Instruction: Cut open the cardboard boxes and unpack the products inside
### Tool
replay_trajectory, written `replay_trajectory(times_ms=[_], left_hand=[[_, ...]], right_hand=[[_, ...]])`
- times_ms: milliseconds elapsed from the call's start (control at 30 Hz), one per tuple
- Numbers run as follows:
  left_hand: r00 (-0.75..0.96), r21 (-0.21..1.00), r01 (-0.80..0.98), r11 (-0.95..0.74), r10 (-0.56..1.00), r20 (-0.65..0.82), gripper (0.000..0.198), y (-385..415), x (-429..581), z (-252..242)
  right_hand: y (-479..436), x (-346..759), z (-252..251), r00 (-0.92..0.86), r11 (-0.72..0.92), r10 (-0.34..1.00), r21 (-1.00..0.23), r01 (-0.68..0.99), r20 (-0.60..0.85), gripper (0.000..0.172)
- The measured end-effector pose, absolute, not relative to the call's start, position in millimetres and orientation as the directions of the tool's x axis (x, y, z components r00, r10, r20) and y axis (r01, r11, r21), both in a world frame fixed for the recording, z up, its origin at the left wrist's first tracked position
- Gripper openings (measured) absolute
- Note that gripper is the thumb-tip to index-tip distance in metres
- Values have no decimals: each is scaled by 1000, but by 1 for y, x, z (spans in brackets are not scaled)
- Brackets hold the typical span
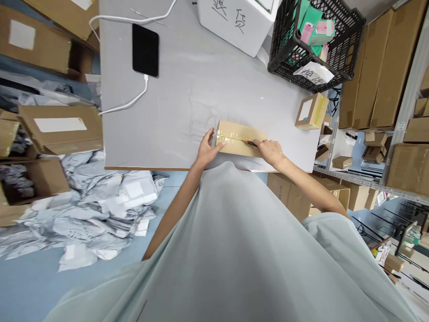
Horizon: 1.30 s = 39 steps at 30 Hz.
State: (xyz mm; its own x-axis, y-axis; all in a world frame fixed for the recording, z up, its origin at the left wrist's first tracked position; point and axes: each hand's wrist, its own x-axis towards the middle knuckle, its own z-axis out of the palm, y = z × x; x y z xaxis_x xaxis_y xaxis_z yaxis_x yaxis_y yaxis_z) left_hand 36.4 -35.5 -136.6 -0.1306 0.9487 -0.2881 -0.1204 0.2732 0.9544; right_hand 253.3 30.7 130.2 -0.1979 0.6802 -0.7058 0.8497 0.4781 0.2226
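A long cardboard box [231, 145] lies near the front edge of the grey table [187, 89], with shiny yellowish tape along its top seam. My left hand [208, 150] braces the box's left end, thumb on top and fingers spread along the side. Wrapped in my right hand [270, 151] is a box cutter [250, 143] with a red and black front end. Its tip rests at the taped seam, around the middle of the box. Most of the cutter's handle is hidden under my fingers.
A black phone [145, 50] with a white cable lies at the back left. Behind stand a white bin [234, 22] and a black crate [291, 67]; a small carton [311, 111] sits at right. Grey mailer bags [100, 214] cover the floor at left. Shelves [362, 179] stand at right.
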Motion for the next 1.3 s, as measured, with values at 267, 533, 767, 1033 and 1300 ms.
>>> replay_trajectory(times_ms=[267, 533, 767, 1033, 1300], left_hand=[[-160, 944, -110, 310, 932, -324, 118, -37, 37, -133], [-142, 931, -4, 364, 922, -361, 113, -39, 30, -124], [-173, 905, 81, 417, 900, -400, 110, -42, 27, -113], [-246, 836, 485, 254, 958, -148, 103, -34, 36, -68], [202, 547, 832, -91, 968, -148, 85, 11, 119, 6]], right_hand=[[23, 350, 140, -100, 363, 725, 255, 896, -682, 44], [35, 402, 107, -272, 356, 694, -11, 934, -667, 45], [32, 453, 97, -213, 307, 710, 23, 951, -671, 45], [-16, 505, 45, -13, -85, 835, -153, 985, -550, 44], [-63, 436, -15, 95, -416, 870, -616, 669, -485, 47]])
